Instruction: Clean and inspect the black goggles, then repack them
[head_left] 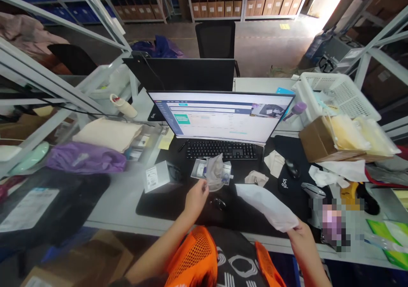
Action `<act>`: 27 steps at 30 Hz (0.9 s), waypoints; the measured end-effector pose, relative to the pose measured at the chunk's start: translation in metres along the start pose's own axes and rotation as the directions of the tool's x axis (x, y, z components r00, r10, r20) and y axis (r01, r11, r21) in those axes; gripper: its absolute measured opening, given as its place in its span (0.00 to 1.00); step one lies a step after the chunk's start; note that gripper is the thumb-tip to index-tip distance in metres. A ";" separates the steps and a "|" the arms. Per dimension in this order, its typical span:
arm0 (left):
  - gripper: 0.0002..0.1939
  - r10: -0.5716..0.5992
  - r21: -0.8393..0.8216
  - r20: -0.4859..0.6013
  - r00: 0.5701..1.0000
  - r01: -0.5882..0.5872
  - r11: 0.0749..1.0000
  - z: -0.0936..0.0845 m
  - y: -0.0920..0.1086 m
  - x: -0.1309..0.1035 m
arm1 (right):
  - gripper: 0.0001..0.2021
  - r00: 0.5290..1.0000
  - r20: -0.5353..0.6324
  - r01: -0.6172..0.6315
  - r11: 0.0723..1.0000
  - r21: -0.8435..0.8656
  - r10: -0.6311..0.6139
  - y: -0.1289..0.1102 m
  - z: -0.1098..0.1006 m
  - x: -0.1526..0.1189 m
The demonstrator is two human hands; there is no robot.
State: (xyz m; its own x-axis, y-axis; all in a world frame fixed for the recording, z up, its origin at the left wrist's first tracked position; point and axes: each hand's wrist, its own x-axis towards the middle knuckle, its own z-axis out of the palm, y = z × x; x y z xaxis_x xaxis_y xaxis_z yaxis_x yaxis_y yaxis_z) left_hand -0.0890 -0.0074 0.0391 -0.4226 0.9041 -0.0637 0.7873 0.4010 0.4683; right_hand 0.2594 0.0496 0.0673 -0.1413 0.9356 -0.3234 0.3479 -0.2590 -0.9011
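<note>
My left hand has its fingers pinched together at the lower left edge of a crumpled grey see-through bag; what lies between the fingertips is hidden. Under the bag is a small open box with blue and white contents. In my right hand is the lower right corner of a thin white sheet, which stretches out over the black desk mat. A small dark round object lies just below the box. To its left is a white box or lid with a label.
Behind the box stand a keyboard and a lit monitor. Crumpled paper and a black mouse lie to the right, near a cardboard box and white basket. A purple bag sits at left.
</note>
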 end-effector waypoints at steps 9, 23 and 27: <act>0.10 0.055 0.038 -0.019 0.998 -0.054 0.998 0.015 -0.017 -0.020 | 0.17 0.997 0.056 0.053 0.998 0.019 -0.054 -0.026 0.037 -0.020; 0.19 0.232 -0.017 0.052 0.971 -0.231 0.973 0.027 -0.027 -0.016 | 0.23 0.995 0.072 -0.096 0.899 0.428 0.072 -0.004 0.100 -0.027; 0.20 0.253 -0.100 0.047 0.966 -0.247 0.964 0.022 -0.018 -0.013 | 0.23 0.993 0.103 -0.093 0.898 0.431 0.053 -0.007 0.115 -0.023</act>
State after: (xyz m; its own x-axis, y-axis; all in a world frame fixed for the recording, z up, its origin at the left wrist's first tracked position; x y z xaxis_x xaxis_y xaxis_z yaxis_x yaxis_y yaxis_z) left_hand -0.0877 -0.0229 0.0119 -0.1884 0.9820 0.0159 0.8187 0.1481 0.5549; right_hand 0.1539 0.0020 0.0482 -0.2173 0.8909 -0.3988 -0.0741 -0.4225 -0.9033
